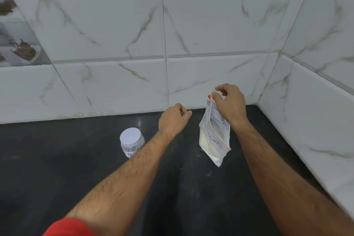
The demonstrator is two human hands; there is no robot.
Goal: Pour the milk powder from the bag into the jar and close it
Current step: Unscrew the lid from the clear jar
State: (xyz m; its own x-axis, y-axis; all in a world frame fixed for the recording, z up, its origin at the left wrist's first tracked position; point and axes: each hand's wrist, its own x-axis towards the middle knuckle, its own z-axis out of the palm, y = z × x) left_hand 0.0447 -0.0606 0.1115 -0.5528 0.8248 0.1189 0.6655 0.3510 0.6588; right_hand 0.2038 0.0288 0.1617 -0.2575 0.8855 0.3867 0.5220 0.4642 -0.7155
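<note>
A clear zip bag [215,136] with white milk powder in its lower part hangs above the dark counter [57,178], right of centre. My right hand [230,103] pinches its top edge, next to the small red zip slider. My left hand [173,119] hovers to the left of the bag with curled fingers and nothing in it, apart from the bag. A small clear plastic jar [132,142] with a white lid on it stands on the counter further left, partly hidden by my left forearm.
White marble-pattern wall tiles [115,82] rise behind the counter and along its right side, forming a corner at the back right. Specks of white powder lie on the counter below the bag.
</note>
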